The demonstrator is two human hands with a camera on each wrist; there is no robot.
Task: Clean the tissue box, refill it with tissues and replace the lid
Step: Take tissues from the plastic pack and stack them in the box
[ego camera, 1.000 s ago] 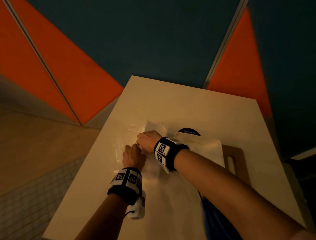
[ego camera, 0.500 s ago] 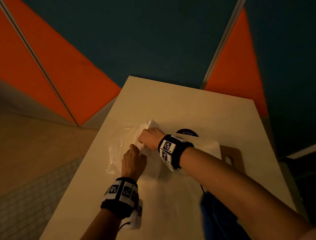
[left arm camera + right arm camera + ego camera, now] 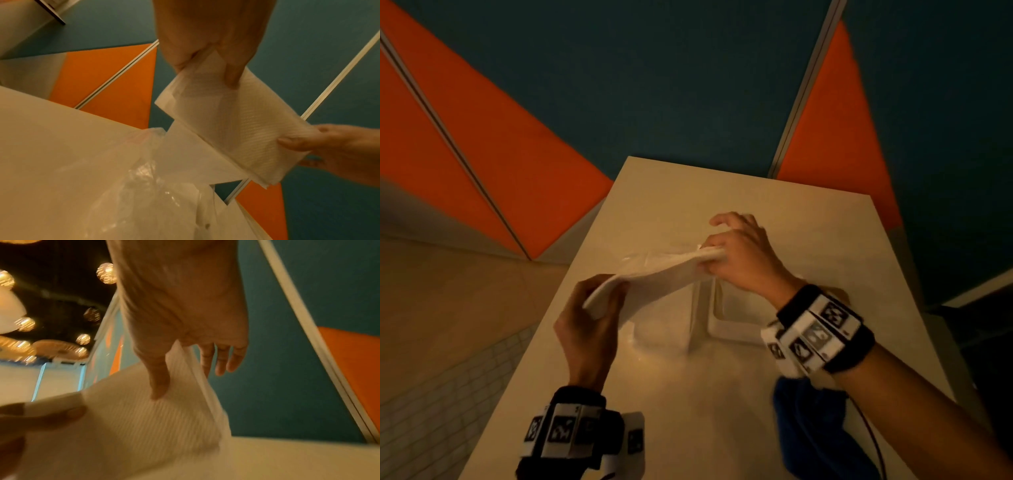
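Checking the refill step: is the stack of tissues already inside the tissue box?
No: both hands, left hand and right hand, hold the stack of tissues in the air above the tissue box.

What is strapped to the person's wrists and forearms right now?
Both forearms are bare, no sleeves. The left wrist band and the right wrist band are black, each ringed with white square tiles printed with black fiducial patterns. A white camera unit hangs beside the left band. A thin dark cable runs along the right forearm.
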